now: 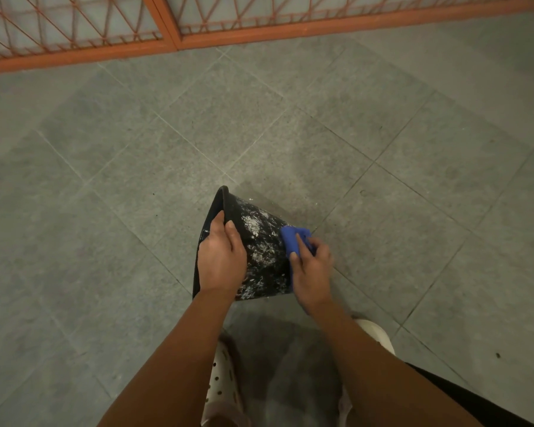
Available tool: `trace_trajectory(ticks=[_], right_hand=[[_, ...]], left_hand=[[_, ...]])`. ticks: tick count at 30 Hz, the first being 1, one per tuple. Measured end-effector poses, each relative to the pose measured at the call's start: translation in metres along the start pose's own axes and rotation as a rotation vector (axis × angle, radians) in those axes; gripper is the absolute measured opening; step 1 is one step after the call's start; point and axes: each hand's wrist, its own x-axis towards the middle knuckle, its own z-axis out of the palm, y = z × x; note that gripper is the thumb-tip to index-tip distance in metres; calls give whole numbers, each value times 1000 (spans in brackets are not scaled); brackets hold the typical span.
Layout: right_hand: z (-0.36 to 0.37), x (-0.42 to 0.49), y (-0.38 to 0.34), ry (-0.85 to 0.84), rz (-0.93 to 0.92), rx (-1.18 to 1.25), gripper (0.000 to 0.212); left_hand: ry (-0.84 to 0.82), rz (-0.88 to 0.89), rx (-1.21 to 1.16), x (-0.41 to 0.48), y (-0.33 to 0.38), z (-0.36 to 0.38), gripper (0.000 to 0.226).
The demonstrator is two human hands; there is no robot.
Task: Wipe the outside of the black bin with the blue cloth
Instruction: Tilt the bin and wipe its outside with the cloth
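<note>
The black bin (264,241) lies tipped on its side on the grey floor, its open mouth facing left and its base to the right. White smears and specks cover its outer wall. My left hand (221,257) grips the bin's rim, with the fingers curled over the edge. The blue cloth (293,238) is bunched and pressed against the bin's wall near the base, held there by my right hand (310,272).
Grey floor tiles (290,118) spread all around the bin. An orange metal grille gate (173,35) runs along the top of the view. My feet in pale perforated clogs (224,383) stand just below the bin.
</note>
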Motion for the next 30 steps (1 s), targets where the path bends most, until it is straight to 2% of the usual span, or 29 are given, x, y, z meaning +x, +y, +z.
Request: trace_trajectory(ticks=[5,9,12,17,19,20,23,26,30], right_hand=[[-6,-1,9,-6,157,-10,44],[9,-15,-9,60,27,-96,43],[7,-3,-13,2,-40,-58,44],[-7,7,9,-50,190,76,45],[-3,0,9,-29,266,35,46],[1,-6,6,-9,264,-16,47],[10,-20,-8,59,108,-82,45],[5,-5,-10,29,-17,-136,45],[-10,14,4,-52,105,-56,45]], left_hand=[[-25,-4,11,-4,6,2,43],[-26,-60,-12,2,4,-1,41],[-13,-61,-22,3,4,-1,38],[-33,-31,-8,-1,9,4,43],[-20,-28,3,1,8,6,43],[-11,-44,0,3,6,6,42],[-2,-62,-29,6,1,3,38],[-2,-48,-24,5,-2,3,38],[8,-35,-21,2,0,5,40]])
